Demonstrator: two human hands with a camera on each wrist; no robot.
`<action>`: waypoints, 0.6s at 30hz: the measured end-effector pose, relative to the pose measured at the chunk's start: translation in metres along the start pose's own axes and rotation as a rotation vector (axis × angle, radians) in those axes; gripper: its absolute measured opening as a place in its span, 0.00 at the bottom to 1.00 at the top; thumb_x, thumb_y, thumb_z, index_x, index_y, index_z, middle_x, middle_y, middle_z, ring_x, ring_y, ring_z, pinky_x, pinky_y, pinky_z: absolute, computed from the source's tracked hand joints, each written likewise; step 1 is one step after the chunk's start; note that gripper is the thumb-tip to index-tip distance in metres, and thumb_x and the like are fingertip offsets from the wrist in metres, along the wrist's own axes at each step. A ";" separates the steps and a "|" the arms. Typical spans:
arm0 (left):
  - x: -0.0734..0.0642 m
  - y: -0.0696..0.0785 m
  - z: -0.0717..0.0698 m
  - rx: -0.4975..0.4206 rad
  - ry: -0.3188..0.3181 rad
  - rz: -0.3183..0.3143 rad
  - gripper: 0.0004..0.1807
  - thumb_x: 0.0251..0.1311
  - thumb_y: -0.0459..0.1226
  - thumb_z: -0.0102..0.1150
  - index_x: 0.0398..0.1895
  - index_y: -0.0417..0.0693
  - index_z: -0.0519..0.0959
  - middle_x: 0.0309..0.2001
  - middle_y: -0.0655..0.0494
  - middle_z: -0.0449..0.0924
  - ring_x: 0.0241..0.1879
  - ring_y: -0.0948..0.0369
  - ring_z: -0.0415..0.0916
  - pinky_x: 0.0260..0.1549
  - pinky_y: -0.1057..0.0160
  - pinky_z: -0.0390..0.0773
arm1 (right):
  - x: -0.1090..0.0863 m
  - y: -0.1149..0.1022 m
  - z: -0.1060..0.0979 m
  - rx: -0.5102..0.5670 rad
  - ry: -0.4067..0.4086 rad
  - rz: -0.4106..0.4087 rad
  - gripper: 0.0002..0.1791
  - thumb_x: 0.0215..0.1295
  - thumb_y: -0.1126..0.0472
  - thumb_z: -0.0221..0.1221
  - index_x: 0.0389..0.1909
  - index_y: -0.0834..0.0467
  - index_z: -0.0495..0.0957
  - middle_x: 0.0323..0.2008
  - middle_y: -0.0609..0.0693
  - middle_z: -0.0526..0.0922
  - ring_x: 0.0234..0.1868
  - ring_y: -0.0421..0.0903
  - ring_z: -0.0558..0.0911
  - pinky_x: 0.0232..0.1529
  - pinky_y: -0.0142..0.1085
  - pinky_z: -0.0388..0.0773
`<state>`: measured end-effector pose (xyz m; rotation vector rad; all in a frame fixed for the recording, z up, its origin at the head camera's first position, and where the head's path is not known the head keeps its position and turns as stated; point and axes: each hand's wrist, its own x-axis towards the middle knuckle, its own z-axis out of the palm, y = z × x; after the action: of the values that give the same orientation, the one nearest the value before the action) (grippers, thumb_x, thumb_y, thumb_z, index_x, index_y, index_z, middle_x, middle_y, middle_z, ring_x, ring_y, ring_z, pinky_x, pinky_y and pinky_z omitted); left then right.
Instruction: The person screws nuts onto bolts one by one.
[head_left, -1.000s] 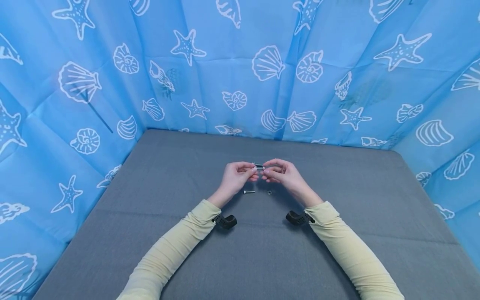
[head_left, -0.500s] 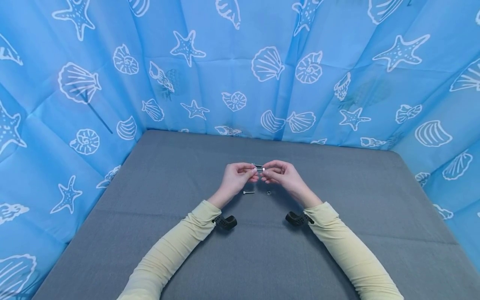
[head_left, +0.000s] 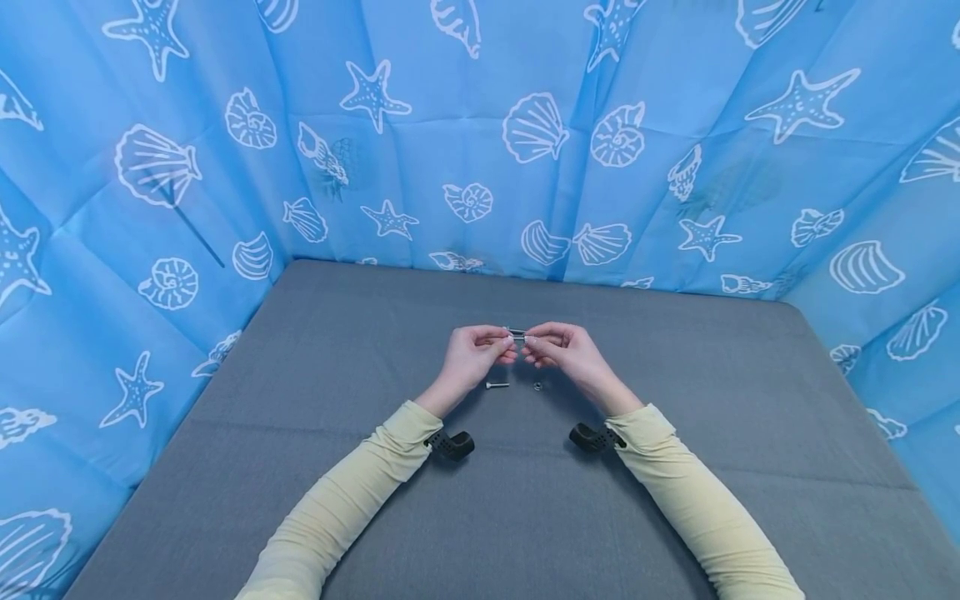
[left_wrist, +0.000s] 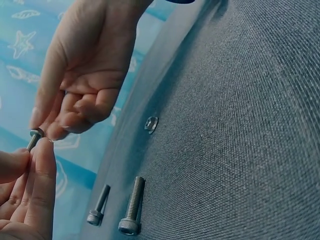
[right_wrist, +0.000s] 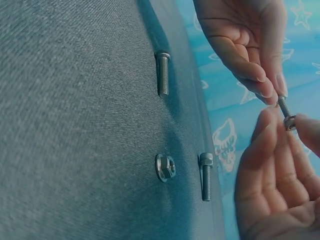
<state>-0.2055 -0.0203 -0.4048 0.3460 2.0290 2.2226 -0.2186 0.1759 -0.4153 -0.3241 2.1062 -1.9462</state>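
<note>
Bolt (right_wrist: 283, 105) held roughly level in the air above a grey cloth-covered table (head_left: 480, 517), with the left hand (head_left: 470, 354) pinching one end of it between thumb and fingertip. The left fingers are closed up to the bolt's thickness and cover whatever lies at that end. At the other end sits what looks like a small nut (right_wrist: 290, 123), and the right hand (head_left: 568, 346) has it lightly between thumb and fingertips. Short bare thread shows between the two grips; how far the nut is on cannot be told.

Three more pieces of hardware lie on the cloth near the hands: a loose bolt (left_wrist: 132, 207) with a round socket head, a flanged nut (left_wrist: 151, 124) lying apart from it, and, farther from the person, a second bolt (right_wrist: 206, 177) that seems to carry a nut close against its head.

Slipping is the likeliest trouble, since both grips are only fingertip contact on small, smooth metal; a dropped nut could bounce or roll off. If the nut stood tilted on the shaft while being turned, the threads might cross and jam. A lowered hand could also knock the loose pieces.

No brand, label or writing can be read on the metal or on the black wrist straps (head_left: 452, 444); the blue curtain (head_left: 420, 167) carries white shells and starfish, plus a dark mark at its top edge too small to make out
</note>
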 end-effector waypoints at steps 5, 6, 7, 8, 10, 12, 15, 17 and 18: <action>0.000 -0.001 0.000 -0.017 0.005 -0.002 0.13 0.62 0.23 0.55 0.47 0.18 0.74 0.38 0.25 0.79 0.33 0.48 0.84 0.36 0.57 0.84 | 0.001 -0.001 0.002 0.007 0.017 0.018 0.21 0.71 0.56 0.55 0.51 0.72 0.73 0.35 0.57 0.84 0.33 0.45 0.84 0.39 0.44 0.83; 0.001 -0.004 -0.001 -0.024 0.008 -0.005 0.13 0.62 0.23 0.56 0.47 0.19 0.74 0.38 0.26 0.79 0.33 0.49 0.84 0.36 0.58 0.84 | 0.001 -0.001 0.002 0.017 0.015 0.011 0.21 0.71 0.57 0.55 0.52 0.72 0.72 0.37 0.57 0.84 0.34 0.45 0.84 0.40 0.46 0.83; 0.003 -0.008 -0.001 -0.031 0.009 -0.006 0.13 0.63 0.24 0.56 0.47 0.19 0.74 0.38 0.26 0.79 0.33 0.50 0.84 0.36 0.58 0.84 | 0.000 -0.001 0.002 0.030 0.012 0.003 0.20 0.71 0.59 0.56 0.53 0.72 0.72 0.38 0.58 0.84 0.34 0.45 0.84 0.42 0.48 0.82; 0.004 -0.011 -0.002 -0.034 0.012 -0.008 0.14 0.63 0.24 0.56 0.48 0.19 0.74 0.38 0.26 0.79 0.33 0.50 0.84 0.36 0.58 0.84 | 0.000 -0.001 0.002 0.042 0.010 -0.005 0.19 0.70 0.61 0.56 0.54 0.72 0.71 0.39 0.59 0.84 0.35 0.45 0.85 0.44 0.51 0.81; 0.006 -0.017 -0.002 -0.034 0.021 -0.010 0.14 0.63 0.26 0.57 0.48 0.20 0.75 0.38 0.28 0.80 0.32 0.52 0.84 0.35 0.59 0.84 | 0.000 -0.002 0.002 0.041 0.004 -0.017 0.18 0.69 0.64 0.57 0.54 0.72 0.71 0.39 0.59 0.84 0.35 0.44 0.85 0.46 0.53 0.79; 0.007 -0.018 -0.002 -0.023 0.032 -0.005 0.14 0.62 0.26 0.58 0.48 0.21 0.76 0.36 0.31 0.81 0.31 0.55 0.84 0.34 0.60 0.84 | 0.000 -0.002 0.003 0.019 -0.003 -0.009 0.18 0.69 0.63 0.57 0.52 0.73 0.73 0.38 0.59 0.84 0.35 0.44 0.84 0.45 0.52 0.80; 0.007 -0.019 -0.001 -0.009 0.044 0.005 0.14 0.62 0.26 0.58 0.47 0.22 0.76 0.35 0.34 0.82 0.29 0.57 0.84 0.34 0.61 0.85 | 0.001 -0.002 0.005 -0.014 -0.001 0.021 0.19 0.71 0.58 0.55 0.47 0.73 0.75 0.35 0.59 0.84 0.32 0.44 0.84 0.38 0.44 0.83; 0.007 -0.019 0.000 -0.014 0.047 0.013 0.14 0.62 0.25 0.58 0.46 0.20 0.76 0.34 0.33 0.82 0.28 0.58 0.83 0.33 0.60 0.85 | 0.002 -0.002 0.006 -0.015 0.004 0.039 0.21 0.72 0.55 0.54 0.47 0.72 0.75 0.34 0.59 0.84 0.30 0.44 0.83 0.33 0.40 0.82; 0.007 -0.019 0.000 -0.015 0.047 0.013 0.14 0.62 0.25 0.58 0.47 0.20 0.76 0.34 0.33 0.82 0.29 0.58 0.83 0.33 0.60 0.85 | 0.002 -0.002 0.006 -0.008 0.003 0.037 0.21 0.72 0.55 0.54 0.48 0.73 0.74 0.34 0.59 0.83 0.30 0.44 0.83 0.32 0.39 0.81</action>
<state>-0.2134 -0.0171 -0.4234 0.3097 2.0372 2.2733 -0.2183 0.1700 -0.4135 -0.2819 2.1066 -1.9194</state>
